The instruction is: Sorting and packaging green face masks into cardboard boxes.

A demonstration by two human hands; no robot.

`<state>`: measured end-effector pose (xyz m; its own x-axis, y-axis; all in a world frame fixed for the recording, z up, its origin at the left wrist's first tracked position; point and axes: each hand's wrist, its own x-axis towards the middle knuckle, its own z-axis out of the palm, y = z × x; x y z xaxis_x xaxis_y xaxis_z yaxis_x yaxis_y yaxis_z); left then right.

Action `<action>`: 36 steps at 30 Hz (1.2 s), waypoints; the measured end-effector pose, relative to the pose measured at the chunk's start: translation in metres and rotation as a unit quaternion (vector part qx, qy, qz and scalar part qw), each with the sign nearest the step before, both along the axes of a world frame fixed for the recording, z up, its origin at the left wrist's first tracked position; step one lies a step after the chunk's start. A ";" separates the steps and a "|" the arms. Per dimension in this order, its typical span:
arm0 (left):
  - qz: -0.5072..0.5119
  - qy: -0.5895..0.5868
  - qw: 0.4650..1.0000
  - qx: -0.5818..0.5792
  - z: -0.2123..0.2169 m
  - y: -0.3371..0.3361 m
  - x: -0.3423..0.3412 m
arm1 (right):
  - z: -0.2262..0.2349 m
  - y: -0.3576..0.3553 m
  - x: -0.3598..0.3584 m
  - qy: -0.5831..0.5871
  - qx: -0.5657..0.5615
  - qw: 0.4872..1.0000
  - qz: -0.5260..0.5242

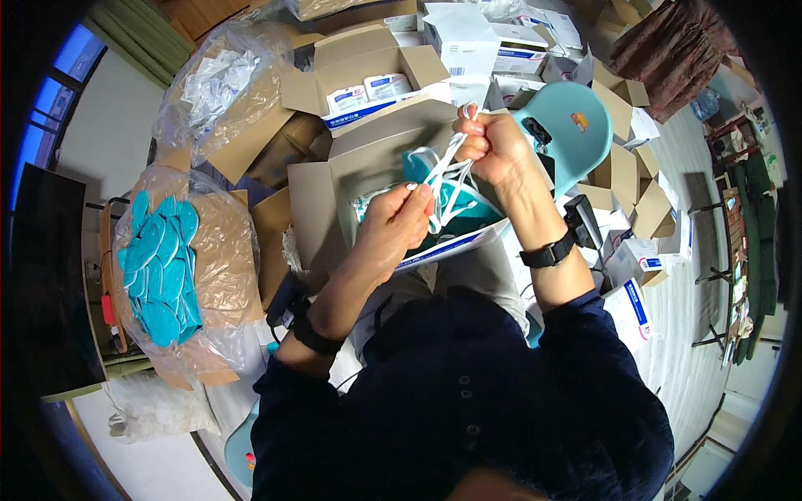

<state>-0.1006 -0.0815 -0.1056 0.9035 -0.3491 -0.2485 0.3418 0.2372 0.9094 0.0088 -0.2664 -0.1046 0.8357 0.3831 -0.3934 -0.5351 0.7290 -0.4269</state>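
White elastic straps (451, 171) stretch in a tangle between my two hands, over an open cardboard box (313, 217) at my lap. My right hand (499, 152) is raised and closed on the straps, a loop standing up past its fingers. Lower and to the left, my left hand (393, 230) pinches the straps' other part. Just under them, teal face masks (476, 209) lie in the box. I cannot tell whether the straps belong to one mask or several. Part of the box's inside is hidden by my hands.
On the left, a pile of teal mask pieces (163, 263) rests on plastic-covered cardboard. Beyond my box stands another open box (355, 63) with white packets. A light blue stool (576, 125) is to the right, with several white cartons (639, 259) around it.
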 end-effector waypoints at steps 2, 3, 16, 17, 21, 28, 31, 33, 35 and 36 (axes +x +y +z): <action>0.013 0.014 1.000 0.006 0.001 0.010 -0.016 | -0.006 -0.020 0.028 0.039 -0.005 0.991 -0.128; 0.021 0.016 1.000 0.016 0.000 0.017 -0.023 | -0.006 -0.033 0.034 0.005 -0.023 0.986 -0.163; 0.141 0.044 0.978 -0.148 -0.016 0.024 0.007 | 0.038 0.018 -0.024 -0.255 -0.024 0.962 0.094; 0.151 0.020 0.975 -0.163 -0.015 0.029 0.011 | 0.040 0.019 -0.027 -0.262 -0.053 0.959 0.091; 0.098 -0.024 0.993 -0.063 0.004 0.022 0.013 | 0.044 0.031 -0.033 -0.264 -0.147 0.950 0.079; 0.130 -0.241 0.953 0.127 -0.008 -0.011 0.008 | 0.030 0.049 -0.040 -0.188 -0.240 0.952 0.011; 0.105 -0.168 0.974 0.113 -0.003 -0.017 -0.006 | 0.014 0.016 -0.022 -0.142 -0.068 0.987 0.044; 0.098 -0.138 0.981 0.095 0.001 -0.016 -0.016 | 0.006 0.003 -0.010 -0.103 -0.028 0.994 0.034; 0.099 -0.135 0.983 0.082 0.004 -0.013 -0.025 | 0.009 0.005 -0.007 -0.088 0.015 0.996 0.030; 0.106 -0.137 0.982 0.078 0.003 -0.009 -0.027 | 0.008 0.007 -0.005 -0.084 0.018 0.996 0.020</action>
<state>-0.1277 -0.0909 -0.1024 0.9921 -0.1235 -0.0221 0.0379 0.1271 0.9912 0.0037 -0.2592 -0.0962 0.8722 0.4292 -0.2345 -0.4875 0.7243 -0.4876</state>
